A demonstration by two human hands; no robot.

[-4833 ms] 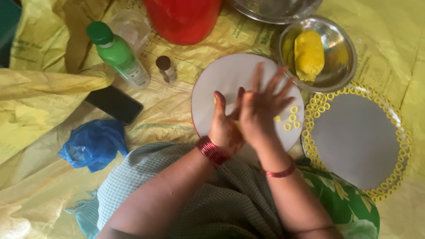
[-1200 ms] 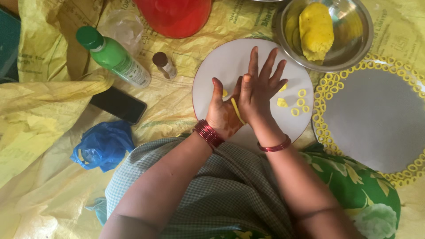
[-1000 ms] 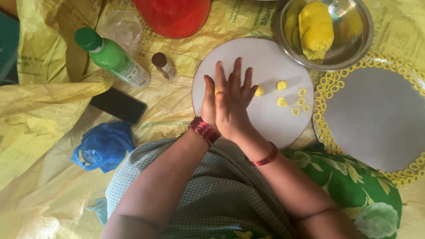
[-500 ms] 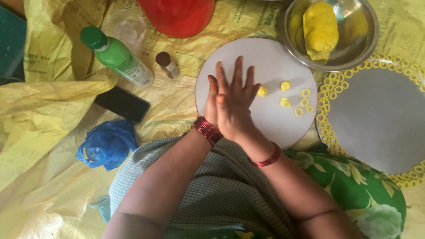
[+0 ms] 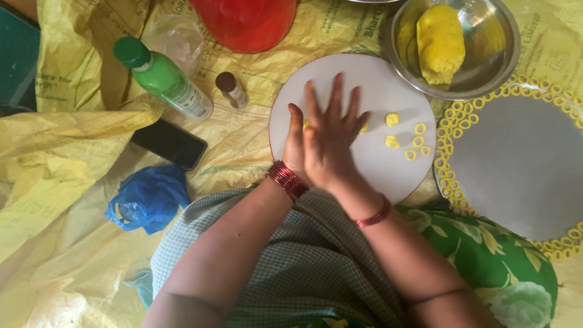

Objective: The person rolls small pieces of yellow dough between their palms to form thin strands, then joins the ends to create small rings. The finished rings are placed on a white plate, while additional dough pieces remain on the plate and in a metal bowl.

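Pressing flat together, right hand over left hand (no grip closed); steel bowl holds yellow dough.

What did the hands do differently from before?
The right hand slid back over the left hand, rolling a bit of yellow dough; earlier it sat further forward with a dough strip showing between the palms. The plate, dough rings, bowl, bottle and phone stayed put.

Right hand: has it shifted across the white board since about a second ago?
Yes. The right hand slid left over the left hand, away from the dough rings on the white board.
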